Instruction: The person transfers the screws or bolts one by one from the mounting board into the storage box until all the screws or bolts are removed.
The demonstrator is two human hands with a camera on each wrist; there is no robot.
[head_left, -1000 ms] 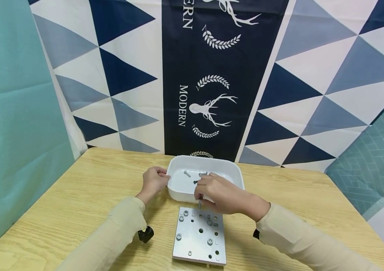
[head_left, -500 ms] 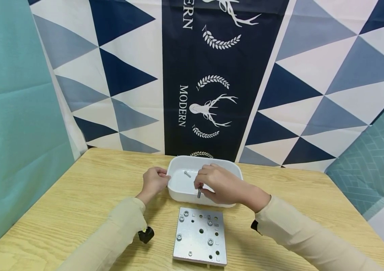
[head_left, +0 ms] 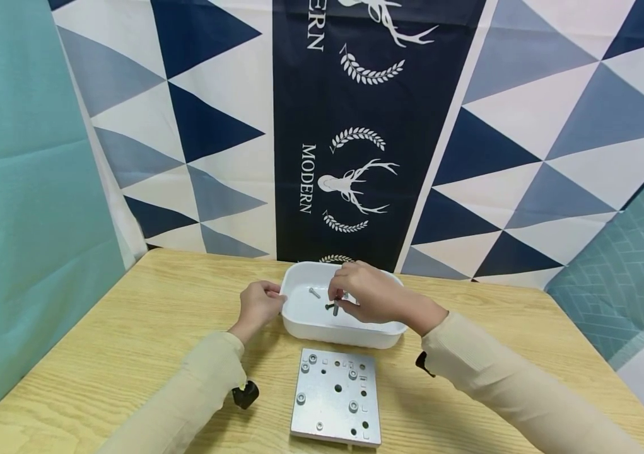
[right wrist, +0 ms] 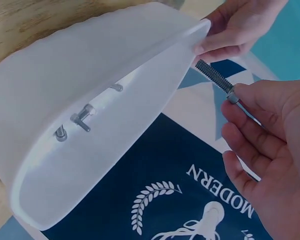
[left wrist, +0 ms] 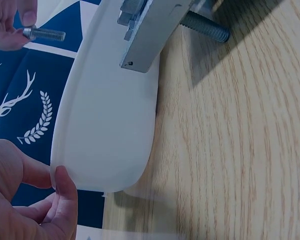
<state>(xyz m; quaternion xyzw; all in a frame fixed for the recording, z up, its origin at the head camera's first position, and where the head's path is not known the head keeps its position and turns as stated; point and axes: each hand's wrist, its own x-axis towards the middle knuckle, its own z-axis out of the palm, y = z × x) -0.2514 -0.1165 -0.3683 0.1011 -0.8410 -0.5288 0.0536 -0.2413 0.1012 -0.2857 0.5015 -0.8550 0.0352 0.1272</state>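
Observation:
My left hand [head_left: 260, 309] pinches the left end of the white plastic bin [head_left: 344, 336] at its rim. Over the bin, my right hand [head_left: 375, 293] holds a metal bolt [right wrist: 215, 76] by its head between thumb and fingers. Its threaded shank points down in the head view. Several loose bolts [right wrist: 85, 117] lie on the bin floor, partly hidden by my right hand in the head view. In front of the bin, a silver metal plate [head_left: 327, 410] has several bolts seated in it and other holes open.
The wood-grain table [head_left: 185, 290] extends to both sides of the bin. Behind it hangs a patterned cloth [head_left: 350, 157] with triangles and deer heads. A black wrist device [head_left: 245, 395] hangs under the left sleeve, left of the plate.
My right hand has moved back from near the plate's far edge to over the bin, carrying the bolt. My left hand stays on the bin's rim.

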